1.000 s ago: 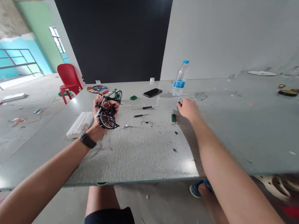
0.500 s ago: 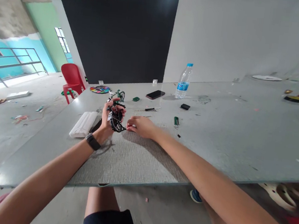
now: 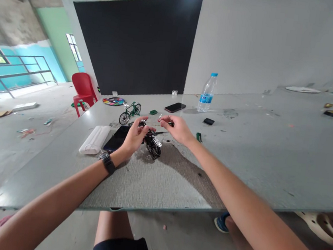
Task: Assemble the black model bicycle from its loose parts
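My left hand [image 3: 135, 136] grips a small black model bicycle [image 3: 151, 142] by its frame, just above the grey textured mat [image 3: 160, 176]. My right hand [image 3: 176, 128] is raised beside it, fingers pinched on a tiny metal part that I cannot name. A second, green model bicycle [image 3: 129, 113] stands upright farther back on the table. A screwdriver lies behind my hands, mostly hidden.
On the large grey table [image 3: 271, 153] are a water bottle [image 3: 207, 92], a phone [image 3: 175, 107], a dark phone or tablet [image 3: 117, 138], a white case [image 3: 94, 139], a black small box [image 3: 208, 121], a green piece [image 3: 153, 112] and a colourful disc [image 3: 113, 101]. A red chair [image 3: 83, 89] stands at left.
My right hand came back from the far table, touched the mat, then rose with a small part. My left hand turned and lowered the black bicycle toward the mat.
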The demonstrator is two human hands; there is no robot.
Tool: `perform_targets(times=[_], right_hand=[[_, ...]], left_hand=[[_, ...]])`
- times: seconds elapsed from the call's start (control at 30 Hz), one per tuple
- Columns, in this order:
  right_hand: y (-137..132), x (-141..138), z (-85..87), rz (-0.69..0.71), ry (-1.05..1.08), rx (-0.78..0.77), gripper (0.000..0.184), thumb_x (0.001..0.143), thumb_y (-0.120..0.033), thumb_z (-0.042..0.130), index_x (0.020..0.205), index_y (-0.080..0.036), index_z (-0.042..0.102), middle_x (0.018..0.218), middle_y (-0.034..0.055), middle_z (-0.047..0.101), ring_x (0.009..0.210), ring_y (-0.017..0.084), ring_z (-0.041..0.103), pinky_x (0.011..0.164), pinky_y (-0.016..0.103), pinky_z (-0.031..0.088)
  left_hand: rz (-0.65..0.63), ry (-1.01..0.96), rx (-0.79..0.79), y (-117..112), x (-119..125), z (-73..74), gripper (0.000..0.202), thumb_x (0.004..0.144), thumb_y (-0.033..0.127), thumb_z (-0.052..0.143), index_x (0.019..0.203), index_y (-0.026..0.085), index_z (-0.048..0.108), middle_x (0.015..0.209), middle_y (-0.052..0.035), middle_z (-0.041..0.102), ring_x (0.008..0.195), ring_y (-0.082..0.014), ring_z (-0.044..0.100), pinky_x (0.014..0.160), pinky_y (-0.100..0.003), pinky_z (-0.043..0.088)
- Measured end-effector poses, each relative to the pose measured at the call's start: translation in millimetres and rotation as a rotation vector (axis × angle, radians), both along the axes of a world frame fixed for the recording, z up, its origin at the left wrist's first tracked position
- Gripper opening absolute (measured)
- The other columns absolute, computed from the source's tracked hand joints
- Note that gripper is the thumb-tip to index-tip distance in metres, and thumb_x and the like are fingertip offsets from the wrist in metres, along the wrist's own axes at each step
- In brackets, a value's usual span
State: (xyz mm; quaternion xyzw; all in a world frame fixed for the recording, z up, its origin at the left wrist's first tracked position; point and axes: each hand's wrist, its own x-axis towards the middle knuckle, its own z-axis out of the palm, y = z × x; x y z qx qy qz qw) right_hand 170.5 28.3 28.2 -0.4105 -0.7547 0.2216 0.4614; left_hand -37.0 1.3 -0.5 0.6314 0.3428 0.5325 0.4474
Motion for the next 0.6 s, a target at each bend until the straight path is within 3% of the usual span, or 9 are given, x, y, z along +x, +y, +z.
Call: perform_targets(times=[0.1, 0.23, 0.33, 0.43, 0.6], right_hand=[[-2.5, -5.5, 0.2, 0.033, 0.062, -0.018, 0.034, 0.090, -0.049, 0.069, 0.106, -0.019, 0.073, 0.109, 0.0113, 0.078, 0.099, 0.025, 0.071, 0.089, 0.041, 0.054], [-9.0, -12.0, 2.8, 0.047, 0.122, -0.015, 0.033, 0.089, -0.046, 0.069, 0.107, -0.018, 0.074, 0.107, 0.0117, 0.077, 0.098, 0.025, 0.072, 0.089, 0.042, 0.056], [-13.9, -15.4, 5.4, 0.048, 0.137, -0.006, 0.030, 0.090, -0.044, 0.069, 0.105, -0.019, 0.075, 0.107, 0.0111, 0.077, 0.099, 0.025, 0.072, 0.087, 0.041, 0.056], [-17.2, -16.2, 8.4, 0.057, 0.133, -0.004, 0.027, 0.091, -0.042, 0.068, 0.105, -0.021, 0.075, 0.107, 0.0097, 0.077, 0.100, 0.024, 0.071, 0.087, 0.040, 0.055], [-17.6, -13.4, 11.4, 0.083, 0.074, 0.005, 0.026, 0.095, -0.042, 0.063, 0.103, -0.022, 0.076, 0.110, 0.0083, 0.078, 0.104, 0.025, 0.070, 0.088, 0.039, 0.053]], left_hand=[[0.025, 0.019, 0.009, 1.2, 0.7, -3.6, 0.039, 0.099, 0.034, 0.062, 0.134, 0.023, 0.046, 0.096, -0.0069, 0.073, 0.083, -0.0169, 0.070, 0.058, -0.021, 0.044], [0.036, 0.001, 0.029, 1.4, 3.2, -7.0, 0.047, 0.094, 0.027, 0.068, 0.133, 0.020, 0.043, 0.086, -0.0023, 0.069, 0.084, -0.0162, 0.070, 0.076, -0.028, 0.051], [0.025, 0.044, 0.030, 0.5, 3.5, -8.4, 0.060, 0.092, 0.026, 0.069, 0.144, 0.019, 0.039, 0.074, 0.0026, 0.063, 0.074, -0.0151, 0.066, 0.071, -0.027, 0.049], [0.030, 0.076, 0.045, -0.1, 2.9, -8.9, 0.082, 0.092, 0.025, 0.070, 0.159, 0.018, 0.022, 0.069, 0.0051, 0.061, 0.067, -0.0141, 0.062, 0.068, -0.027, 0.047], [0.044, 0.066, 0.009, -0.9, 3.0, -6.1, 0.096, 0.093, 0.023, 0.068, 0.165, 0.012, 0.005, 0.068, 0.0062, 0.060, 0.065, -0.0128, 0.059, 0.066, -0.026, 0.047]])
